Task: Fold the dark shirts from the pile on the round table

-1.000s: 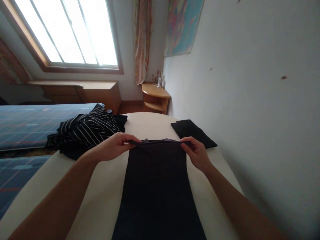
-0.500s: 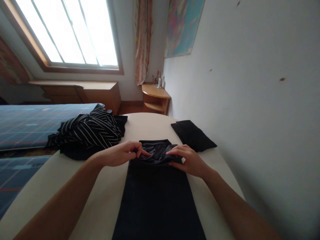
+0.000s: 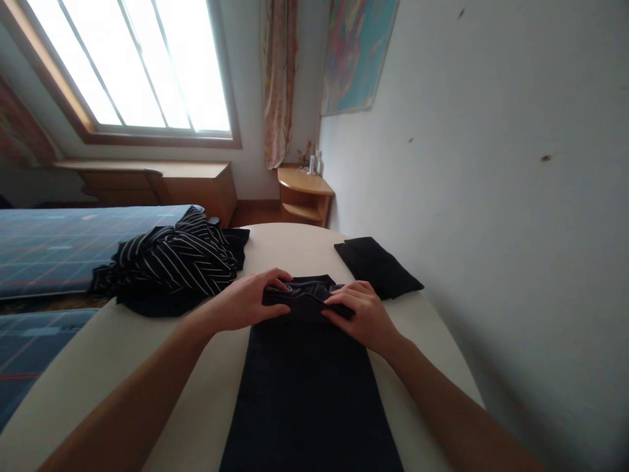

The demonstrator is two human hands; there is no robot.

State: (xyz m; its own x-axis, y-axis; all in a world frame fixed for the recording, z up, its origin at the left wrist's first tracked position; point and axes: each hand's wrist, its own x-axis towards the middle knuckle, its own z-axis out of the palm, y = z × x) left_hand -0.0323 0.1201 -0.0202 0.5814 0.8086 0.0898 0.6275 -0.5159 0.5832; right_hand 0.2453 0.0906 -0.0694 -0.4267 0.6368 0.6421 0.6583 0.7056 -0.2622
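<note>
From where I stand, a fold at the far end of the one long, flat, near-black cloth garment [image 3: 309, 393] seems in hand; it lies down the middle of the round, cream-topped table [image 3: 289, 246]. The left hand [image 3: 250, 298] has thumb and fingers parted around the gathered edge — how firmly, I cannot tell — while the right hand [image 3: 363, 311] pinches its other side. The next move seems to call for squaring both corners evenly. I count two hands, one folded black cloth [image 3: 381, 265] and one crumpled, white-striped black fabric heap [image 3: 181, 255].
</note>
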